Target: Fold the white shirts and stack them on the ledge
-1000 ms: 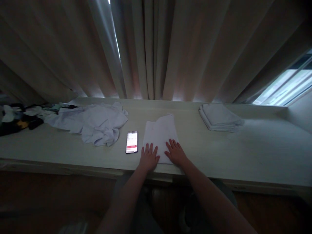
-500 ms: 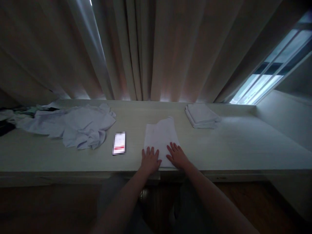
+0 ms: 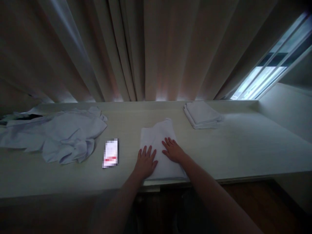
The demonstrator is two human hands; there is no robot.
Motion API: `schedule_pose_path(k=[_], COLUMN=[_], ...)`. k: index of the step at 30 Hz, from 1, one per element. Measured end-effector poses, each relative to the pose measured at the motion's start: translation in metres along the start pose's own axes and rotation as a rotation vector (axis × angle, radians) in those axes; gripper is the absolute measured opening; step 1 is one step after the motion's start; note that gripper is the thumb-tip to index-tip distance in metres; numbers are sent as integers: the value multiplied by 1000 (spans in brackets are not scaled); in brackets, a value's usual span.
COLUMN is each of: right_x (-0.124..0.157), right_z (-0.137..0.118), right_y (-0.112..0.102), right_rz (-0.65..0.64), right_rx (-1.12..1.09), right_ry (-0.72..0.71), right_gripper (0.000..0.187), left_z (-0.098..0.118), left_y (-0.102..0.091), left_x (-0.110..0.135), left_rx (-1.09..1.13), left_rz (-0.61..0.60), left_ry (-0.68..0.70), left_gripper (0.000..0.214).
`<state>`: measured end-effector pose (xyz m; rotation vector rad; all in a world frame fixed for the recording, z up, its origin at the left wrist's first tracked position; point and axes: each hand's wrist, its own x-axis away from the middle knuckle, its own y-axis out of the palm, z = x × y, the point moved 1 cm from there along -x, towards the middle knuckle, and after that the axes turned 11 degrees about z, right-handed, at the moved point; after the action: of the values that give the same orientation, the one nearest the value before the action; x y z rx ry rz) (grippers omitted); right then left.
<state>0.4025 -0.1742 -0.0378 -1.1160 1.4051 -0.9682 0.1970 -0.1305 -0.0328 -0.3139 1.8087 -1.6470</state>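
Note:
A folded white cloth (image 3: 159,143) lies flat in front of me, its near edge close to the front of the table and its upper edge uneven. My left hand (image 3: 146,161) rests on the cloth's left side, fingers spread. On its right side lies my right hand (image 3: 172,150), also flat with the fingers apart. Neither hand grips anything. Beyond and to the right sits a neat stack of folded white cloths (image 3: 201,113).
A crumpled heap of white cloth (image 3: 68,133) spreads over the left of the pale table (image 3: 231,149). Between it and my left hand is a phone (image 3: 110,153) with a lit, blurred screen. Curtains (image 3: 170,52) hang behind the table, and a window (image 3: 270,68) is at the right.
The view has shifted and turned slightly, so the heap and phone appear further left and lower. Both hands stay flat on the cloth, the right slightly further up it.

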Motion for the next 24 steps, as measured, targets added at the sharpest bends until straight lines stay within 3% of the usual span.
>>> schedule_pose_path(k=[8, 13, 19, 24], right_x=[-63, -84, -90, -62], right_z=[43, 61, 60, 39], right_y=[28, 42, 40, 17], right_rz=[-1, 55, 39, 13], right_rx=[38, 65, 50, 24], right_ry=[86, 163, 187, 111], right_gripper=[65, 66, 67, 66], left_z=[-1, -1, 1, 1], left_y=[1, 3, 2, 1], left_x=[-3, -5, -6, -5], left_rx=[23, 36, 29, 38], left_rz=[-8, -19, -25, -9], left_ry=[-11, -20, -49, -50], left_gripper=[55, 56, 56, 55])
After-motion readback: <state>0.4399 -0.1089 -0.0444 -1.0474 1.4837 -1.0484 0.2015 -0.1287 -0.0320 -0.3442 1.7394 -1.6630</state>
